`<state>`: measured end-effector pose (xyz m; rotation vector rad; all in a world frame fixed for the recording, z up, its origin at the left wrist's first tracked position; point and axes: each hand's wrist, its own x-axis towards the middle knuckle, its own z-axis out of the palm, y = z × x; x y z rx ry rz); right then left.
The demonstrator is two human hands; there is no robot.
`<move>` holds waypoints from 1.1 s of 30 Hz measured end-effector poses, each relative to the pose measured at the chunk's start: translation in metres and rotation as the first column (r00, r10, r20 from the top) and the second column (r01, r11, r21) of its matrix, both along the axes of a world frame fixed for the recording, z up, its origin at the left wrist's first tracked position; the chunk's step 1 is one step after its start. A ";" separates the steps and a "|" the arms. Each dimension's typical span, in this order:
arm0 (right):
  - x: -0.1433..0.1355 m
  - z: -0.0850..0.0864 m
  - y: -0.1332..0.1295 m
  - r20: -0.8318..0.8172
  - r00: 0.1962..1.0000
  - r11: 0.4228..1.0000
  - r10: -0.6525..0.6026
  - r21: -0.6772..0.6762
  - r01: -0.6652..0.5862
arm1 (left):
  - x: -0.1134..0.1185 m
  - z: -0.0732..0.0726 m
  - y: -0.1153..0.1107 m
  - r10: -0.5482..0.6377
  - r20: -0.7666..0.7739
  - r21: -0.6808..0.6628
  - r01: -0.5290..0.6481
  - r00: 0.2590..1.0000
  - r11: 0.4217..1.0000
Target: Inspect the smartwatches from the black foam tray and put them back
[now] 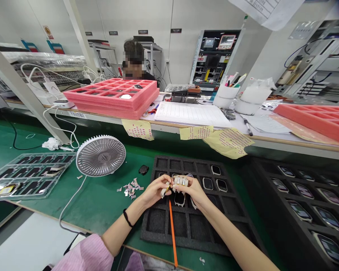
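- Head view: my two hands meet above the black foam tray, near its middle.
- My left hand has thumb and fingertips pressed together, pinching a small pale part with a yellowish edge; it sits tilted, and its exact kind is too small to tell.
- My right hand is closed around a row of whitish parts, set side by side.
- The relation that matters: the row lies just right of my left fingertips, its long axis running left to right; its left end faces the pinched part. My right hand has the row itself, my left being just beside it. Whether part and row touch, I cannot tell.
- Just on the near side of my hands, a square watch case sits in a compartment; more watch cases lie to the right and farther off.
- An orange stick runs from under my left fingertips toward the near edge of the table, its long axis near to far.
- Left of my left hand, small loose pieces lie scattered on the green mat, with a white fan beyond.
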<state>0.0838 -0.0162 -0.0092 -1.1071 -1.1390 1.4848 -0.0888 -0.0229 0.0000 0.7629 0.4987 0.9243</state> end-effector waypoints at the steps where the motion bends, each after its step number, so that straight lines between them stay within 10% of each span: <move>1: 0.000 0.000 0.000 -0.003 1.000 1.000 0.000 -0.001 0.000 | 0.000 0.000 0.000 -0.001 -0.002 0.001 0.001 1.000 1.000; 33: 0.000 0.001 -0.001 0.004 1.000 1.000 0.026 0.013 -0.026 | -0.001 -0.007 0.001 -0.016 -0.011 0.026 0.016 1.000 1.000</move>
